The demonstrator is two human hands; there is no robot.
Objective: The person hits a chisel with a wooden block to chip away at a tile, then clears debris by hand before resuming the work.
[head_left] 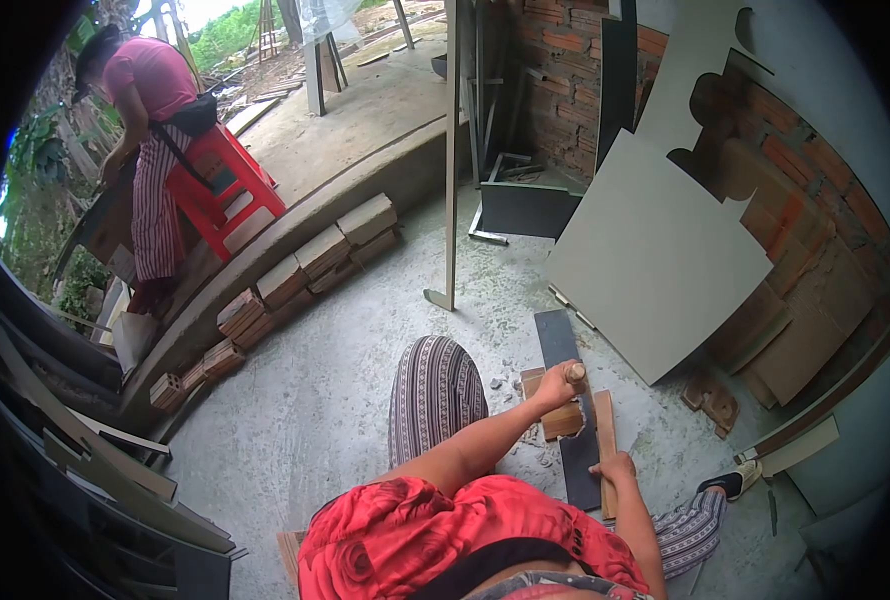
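My left hand (557, 388) is closed around an upright wooden handle (575, 372); the tool's lower end is hidden, so its kind does not show. Below it lies a brown wooden block (563, 420) with a pale, rough edge, on a long dark board (553, 338) on the floor. My right hand (615, 467) grips a long wooden strip (604, 415) beside the dark board. Grey crumbs (500, 384) are scattered to the left of the block.
A large grey panel (655, 260) leans at the right near a brick wall (560, 80). A thin post (452, 150) stands ahead. Bricks (305, 260) line a low ledge. Beyond it, a person (155, 90) sits on a red stool (220, 185). My striped knee (435, 395) is at front left.
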